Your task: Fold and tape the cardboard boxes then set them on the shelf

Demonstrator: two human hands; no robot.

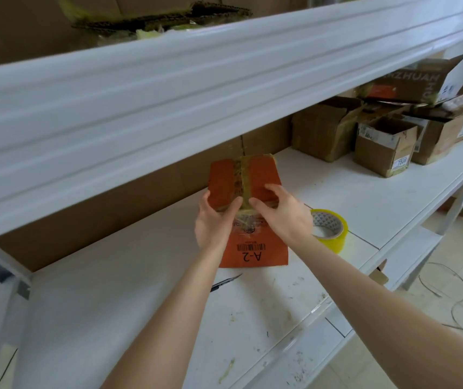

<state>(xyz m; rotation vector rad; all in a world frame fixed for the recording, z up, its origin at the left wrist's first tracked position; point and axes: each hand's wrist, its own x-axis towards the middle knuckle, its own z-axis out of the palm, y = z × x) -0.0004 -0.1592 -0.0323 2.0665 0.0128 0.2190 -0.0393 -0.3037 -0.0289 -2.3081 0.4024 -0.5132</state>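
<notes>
1. The box (pixel 262 176), orange and marked A-2, stood upright on the shelf (pixel 112 290), its flaps closed and a strip of tape (pixel 243 175) running down the middle of its top and over the near edge.
2. The left hand (pixel 213 217) gripped the box's near left top corner, fingers curled round the side and thumb laid beside the seam.
3. The right hand (pixel 283 211) clamped the near right top edge, fingers bent onto the top and thumb pressed at the seam.
4. Judged from this, the step in hand was smoothing the tape end down over the near edge, so folding was done and sealing was nearly done.
5. The roll (pixel 334 234) lay just right of the box, behind the right wrist. Whether the strip was already cut from it could not be told.
6. A cutter (pixel 226 282) lay just in front of the box, under the left forearm.
7. Brown boxes (pixel 384 147) stood well right of the box, farther along the shelf.
8. The next move would likely call for a firm rub along the seam, then a two-handed lift or slide toward those boxes, clear of the roll.
</notes>
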